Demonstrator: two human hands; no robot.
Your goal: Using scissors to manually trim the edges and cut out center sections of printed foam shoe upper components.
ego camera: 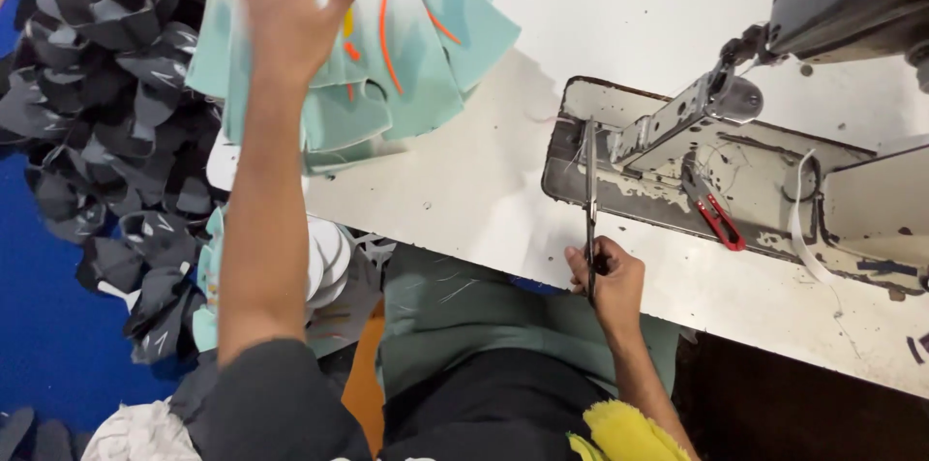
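Closest to me, my right hand point(608, 279) grips long scissors point(589, 200) at the near edge of the white table point(600, 16), fingers closed through the handles, blades shut and pointing away toward the sewing machine point(774, 122). Farther left across that table, my left hand point(290, 6) stretches out, fingers spread flat on the stack of mint-green fabric pieces point(426, 45). Nothing lies under the needle, so stitching looks unstarted.
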